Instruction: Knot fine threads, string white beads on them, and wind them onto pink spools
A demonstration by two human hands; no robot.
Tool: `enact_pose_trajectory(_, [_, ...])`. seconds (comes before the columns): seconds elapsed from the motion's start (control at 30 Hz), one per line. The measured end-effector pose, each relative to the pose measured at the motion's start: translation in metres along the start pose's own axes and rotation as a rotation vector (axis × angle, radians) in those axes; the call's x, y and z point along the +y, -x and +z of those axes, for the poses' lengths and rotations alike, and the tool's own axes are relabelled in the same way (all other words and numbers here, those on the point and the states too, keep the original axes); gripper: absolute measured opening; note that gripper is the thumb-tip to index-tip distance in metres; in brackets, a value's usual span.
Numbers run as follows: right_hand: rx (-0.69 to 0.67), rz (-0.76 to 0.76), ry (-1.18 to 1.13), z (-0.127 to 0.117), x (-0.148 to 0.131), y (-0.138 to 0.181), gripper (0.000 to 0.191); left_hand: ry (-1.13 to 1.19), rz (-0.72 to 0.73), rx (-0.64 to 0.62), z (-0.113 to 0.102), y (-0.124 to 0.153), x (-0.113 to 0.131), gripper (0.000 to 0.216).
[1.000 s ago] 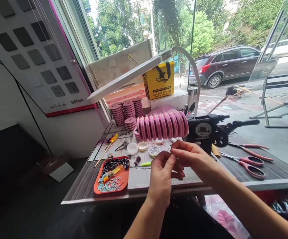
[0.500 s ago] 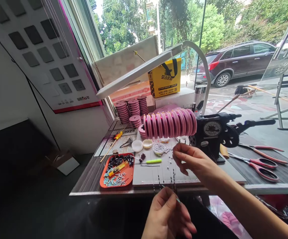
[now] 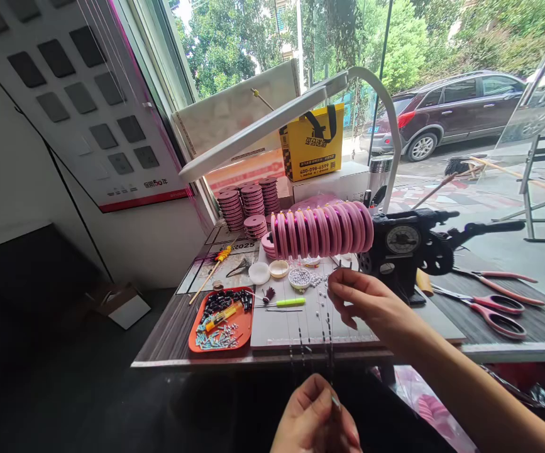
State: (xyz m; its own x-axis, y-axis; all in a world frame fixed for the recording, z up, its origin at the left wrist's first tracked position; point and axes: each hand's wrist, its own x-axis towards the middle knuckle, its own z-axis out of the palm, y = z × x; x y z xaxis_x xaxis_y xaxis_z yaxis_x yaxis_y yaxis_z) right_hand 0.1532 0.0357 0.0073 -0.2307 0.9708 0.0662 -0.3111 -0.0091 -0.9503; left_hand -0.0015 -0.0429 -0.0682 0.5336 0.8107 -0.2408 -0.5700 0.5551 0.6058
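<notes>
My left hand (image 3: 317, 415) is closed low at the table's front edge, thumb pressed against the fingers. Thin lines (image 3: 302, 352) strung with small dark beads run down to it, and its fingertips seem to pinch one. Above and to the right, my right hand (image 3: 364, 299) is closed in a pinch just below the row of pink spools (image 3: 324, 231); what its fingertips hold is too small to make out. These spools sit side by side on a black winding machine (image 3: 401, 242) with a dial. Close to my right fingertips, white beads (image 3: 299, 277) fill a small dish.
An orange tray (image 3: 241, 336) of black and teal small parts stands at left. A green-handled tool (image 3: 291, 302) lies on the board (image 3: 272, 333). Red-handled scissors (image 3: 498, 314) and pliers (image 3: 503, 286) lie right. A lamp arm (image 3: 263, 132) arches overhead; stacked pink spools (image 3: 252, 201) stand behind.
My left hand has dropped slightly, and the teal piece that stuck out of its fingers no longer shows clearly. My right hand has stayed nearly in place.
</notes>
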Motion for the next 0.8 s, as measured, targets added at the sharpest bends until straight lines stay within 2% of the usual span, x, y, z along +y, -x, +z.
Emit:
enact_pose_trajectory(0.43, [0.015, -0.011, 0.001, -0.001, 0.004, -0.002, 0.034, 0.015, -0.018, 0.057, -0.003, 0.010, 0.001, 0.023])
enact_pose_trajectory(0.8, [0.022, -0.005, 0.019, 0.001, 0.002, -0.001, 0.036, 0.020, -0.035, 0.018, -0.012, 0.009, -0.002, 0.024])
